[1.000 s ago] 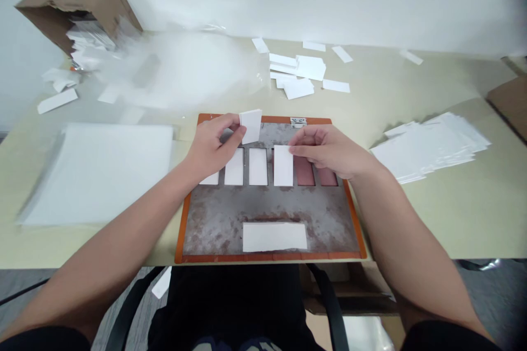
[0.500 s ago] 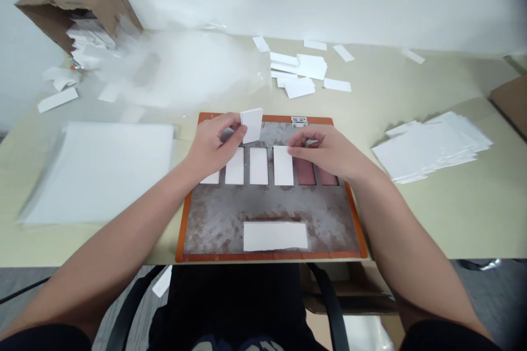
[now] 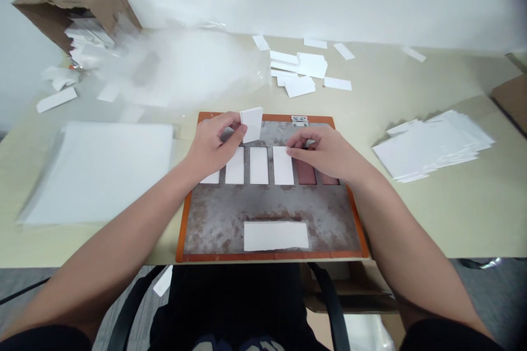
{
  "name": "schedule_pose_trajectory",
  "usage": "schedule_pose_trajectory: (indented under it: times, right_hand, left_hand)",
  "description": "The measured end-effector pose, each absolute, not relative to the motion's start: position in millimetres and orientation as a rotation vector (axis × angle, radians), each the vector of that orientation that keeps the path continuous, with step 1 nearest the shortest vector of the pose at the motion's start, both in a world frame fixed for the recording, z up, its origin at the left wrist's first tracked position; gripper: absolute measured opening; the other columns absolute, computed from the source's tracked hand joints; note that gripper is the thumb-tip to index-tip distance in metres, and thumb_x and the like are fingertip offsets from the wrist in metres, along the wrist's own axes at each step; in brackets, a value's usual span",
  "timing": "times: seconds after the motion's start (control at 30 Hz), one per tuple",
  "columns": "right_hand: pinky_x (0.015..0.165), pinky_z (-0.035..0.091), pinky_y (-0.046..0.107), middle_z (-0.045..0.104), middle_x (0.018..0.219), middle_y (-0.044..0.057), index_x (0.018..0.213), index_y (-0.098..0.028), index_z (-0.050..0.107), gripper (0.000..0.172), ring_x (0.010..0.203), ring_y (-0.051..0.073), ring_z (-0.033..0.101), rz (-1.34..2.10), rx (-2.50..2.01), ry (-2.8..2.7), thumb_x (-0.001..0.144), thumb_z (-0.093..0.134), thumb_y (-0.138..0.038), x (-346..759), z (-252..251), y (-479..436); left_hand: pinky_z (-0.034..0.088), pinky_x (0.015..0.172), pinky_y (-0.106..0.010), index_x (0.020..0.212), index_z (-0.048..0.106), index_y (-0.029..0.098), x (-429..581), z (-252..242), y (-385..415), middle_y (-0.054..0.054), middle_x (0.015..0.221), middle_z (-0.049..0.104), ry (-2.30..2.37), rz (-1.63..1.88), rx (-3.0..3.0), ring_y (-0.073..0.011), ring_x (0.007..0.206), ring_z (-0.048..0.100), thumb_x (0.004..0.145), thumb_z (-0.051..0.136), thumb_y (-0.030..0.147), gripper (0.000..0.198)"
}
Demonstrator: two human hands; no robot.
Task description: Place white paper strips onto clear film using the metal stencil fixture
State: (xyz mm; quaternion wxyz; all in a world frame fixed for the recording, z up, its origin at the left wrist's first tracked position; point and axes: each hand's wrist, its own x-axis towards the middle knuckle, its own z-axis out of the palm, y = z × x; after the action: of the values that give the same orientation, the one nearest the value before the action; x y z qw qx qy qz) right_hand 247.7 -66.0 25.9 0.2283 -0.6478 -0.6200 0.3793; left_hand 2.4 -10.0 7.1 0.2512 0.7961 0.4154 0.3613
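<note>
The left hand (image 3: 212,145) pinches a card (image 3: 252,123) between thumb and fingers. The card stands upright just beyond the knuckles, its top edge over the far rim of the plate (image 3: 272,208). The right hand (image 3: 325,151) has its fingers bent, with the fingertips (image 3: 293,145) on the top right corner of the fourth card (image 3: 283,165). That card lies flat in its slot, and I cannot tell whether the hand grips it or only presses on it. Between the hands, two more cards (image 3: 247,165) fill their slots edge to edge with thin grey bars between them, and another is half hidden under the left wrist. Under the right palm two red slots (image 3: 306,173) lie bare. Nearer the body than both hands, a wide card (image 3: 275,236) sits close to the plate's near rim, with open grey metal between it and the slot row. Outward of the left forearm lies a sheet stack (image 3: 99,170), its right edge just beside the plate. Outward of the right hand, bare table (image 3: 362,120) separates the plate from a fanned pile (image 3: 432,145). Beyond the hands, loose cards (image 3: 298,71) lie scattered well apart from the plate, with a plastic bag (image 3: 185,66) and a tipped box (image 3: 74,3) farther to the left.
</note>
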Motion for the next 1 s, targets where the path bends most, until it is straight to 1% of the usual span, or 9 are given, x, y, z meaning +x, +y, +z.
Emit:
schedule_pose_trajectory:
  times: [0.3, 0.5, 0.63, 0.7, 0.8, 0.9, 1.0]
  right_hand:
    - [0.069, 0.046, 0.033, 0.065, 0.083, 0.001, 0.084, -0.024, 0.07, 0.011, 0.069, 0.015, 0.057, 1.006, -1.812, -1.713, 0.08, 0.07, -0.034, 246, 26, -67]
    - [0.059, 0.042, 0.03, 0.056, 0.065, -0.004, 0.082, -0.022, 0.068, 0.008, 0.056, 0.011, 0.049, 1.047, -1.758, -1.838, 0.079, 0.07, -0.03, 240, 32, -73]
    - [0.056, 0.042, 0.03, 0.055, 0.062, -0.005, 0.084, -0.022, 0.069, 0.009, 0.052, 0.011, 0.049, 0.979, -1.753, -1.922, 0.079, 0.07, -0.029, 240, 30, -75]
    - [0.055, 0.044, 0.029, 0.061, 0.07, -0.003, 0.093, -0.022, 0.07, 0.014, 0.051, 0.01, 0.048, 0.798, -1.635, -1.982, 0.081, 0.069, -0.028, 239, 29, -75]
    - [0.059, 0.048, 0.029, 0.069, 0.097, 0.003, 0.119, -0.025, 0.068, 0.03, 0.057, 0.01, 0.051, 0.372, -1.388, -2.048, 0.09, 0.062, -0.03, 235, 27, -77]
    - [0.058, 0.048, 0.028, 0.064, 0.122, 0.008, 0.139, -0.028, 0.057, 0.042, 0.068, 0.012, 0.056, 0.054, -1.351, -2.115, 0.097, 0.054, -0.031, 230, 25, -80]
    - [0.049, 0.042, 0.025, 0.06, 0.129, 0.009, 0.145, -0.03, 0.05, 0.047, 0.072, 0.012, 0.058, -0.096, -1.425, -2.215, 0.098, 0.052, -0.031, 227, 23, -82]
  left_hand:
    - [0.043, 0.064, -0.028, 0.079, 0.057, 0.022, 2, 5, -9, 0.001, 0.075, 0.065, 1.121, 0.99, 2.174, -0.0142, 0.067, 0.056, 0.091, 0.052, 0.028, 0.015]
    - [0.042, 0.062, -0.028, 0.08, 0.058, 0.022, 2, 6, -10, 0.001, 0.075, 0.066, 1.13, 0.985, 2.18, -0.014, 0.066, 0.056, 0.091, 0.051, 0.028, 0.015]
    - [0.043, 0.063, -0.026, 0.077, 0.056, 0.022, 1, 6, -9, 0.002, 0.073, 0.065, 1.088, 1.014, 2.236, -0.0127, 0.065, 0.055, 0.092, 0.051, 0.025, 0.016]
    - [0.044, 0.066, -0.026, 0.076, 0.055, 0.021, 1, 5, -9, 0.002, 0.072, 0.065, 1.057, 1.029, 2.289, -0.0125, 0.065, 0.057, 0.093, 0.052, 0.024, 0.017]
    - [0.044, 0.068, -0.027, 0.077, 0.055, 0.022, 2, 1, -8, 0.003, 0.068, 0.063, 1.025, 1.066, 2.412, -0.0127, 0.062, 0.056, 0.094, 0.052, 0.027, 0.019]
    - [0.045, 0.073, -0.03, 0.084, 0.06, 0.022, 1, -2, -8, 0.003, 0.071, 0.067, 0.962, 1.105, 2.491, -0.0142, 0.066, 0.061, 0.096, 0.052, 0.031, 0.017]
    - [0.047, 0.081, -0.032, 0.092, 0.065, 0.022, 1, -4, -7, 0.001, 0.081, 0.074, 0.925, 1.09, 2.501, -0.0165, 0.076, 0.068, 0.098, 0.051, 0.034, 0.019]
